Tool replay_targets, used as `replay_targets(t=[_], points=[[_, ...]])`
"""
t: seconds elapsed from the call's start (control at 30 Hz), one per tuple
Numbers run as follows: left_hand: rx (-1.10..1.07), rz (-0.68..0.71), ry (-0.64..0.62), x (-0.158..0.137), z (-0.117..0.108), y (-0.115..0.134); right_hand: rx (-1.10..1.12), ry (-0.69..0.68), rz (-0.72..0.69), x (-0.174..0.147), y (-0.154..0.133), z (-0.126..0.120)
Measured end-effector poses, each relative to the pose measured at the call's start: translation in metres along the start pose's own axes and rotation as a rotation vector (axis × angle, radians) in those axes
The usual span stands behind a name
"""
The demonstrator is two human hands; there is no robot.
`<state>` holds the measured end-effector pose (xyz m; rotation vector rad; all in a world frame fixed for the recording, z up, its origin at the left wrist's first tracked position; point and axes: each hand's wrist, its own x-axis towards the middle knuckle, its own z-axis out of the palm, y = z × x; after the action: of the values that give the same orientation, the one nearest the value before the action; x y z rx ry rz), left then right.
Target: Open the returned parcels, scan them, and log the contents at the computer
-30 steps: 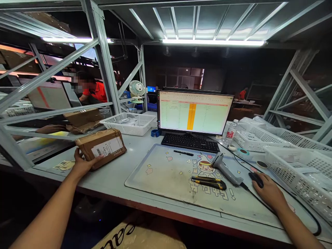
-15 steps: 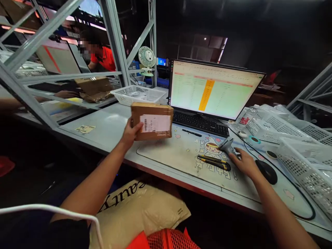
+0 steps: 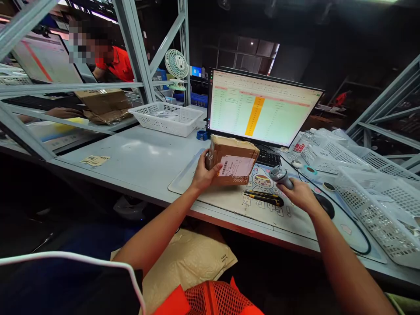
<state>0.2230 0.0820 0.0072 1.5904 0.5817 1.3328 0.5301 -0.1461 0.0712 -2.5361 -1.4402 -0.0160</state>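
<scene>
Left hand: clasping box, now brought over mat; label showing | right hand: off the mouse; now grasping scanner | upshot: box, scanner both held; label near scanner

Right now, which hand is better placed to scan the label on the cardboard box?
Probably the right hand: it grips the scanner, near the cardboard box, while the left hand holds that box with its label largely uncovered.

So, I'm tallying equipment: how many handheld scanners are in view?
1: the grey scanner in the right hand, to the right of the cardboard box. More may be hidden.
</scene>
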Motion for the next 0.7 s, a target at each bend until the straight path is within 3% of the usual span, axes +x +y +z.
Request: replay_targets(t=[0.13, 0.23, 0.33, 0.5, 0.7], points=[[0.021, -0.02, 0.009, -0.004, 0.01, 0.003, 0.302, -0.008, -0.42, -0.059, -0.025, -0.044], [0.042, -0.02, 0.013, -0.006, 0.017, 0.004, 0.331, -0.055, -0.545, -0.093, -0.05, -0.059], [0.061, -0.001, 0.02, -0.008, 0.019, 0.004, 0.304, -0.077, -0.6, -0.105, -0.067, -0.061], [0.081, -0.009, 0.002, -0.011, 0.002, 0.002, 0.297, -0.056, -0.539, -0.08, -0.062, -0.052], [0.166, -0.052, 0.047, -0.012, -0.042, -0.01, 0.093, 0.016, -0.188, 0.005, -0.019, -0.005]])
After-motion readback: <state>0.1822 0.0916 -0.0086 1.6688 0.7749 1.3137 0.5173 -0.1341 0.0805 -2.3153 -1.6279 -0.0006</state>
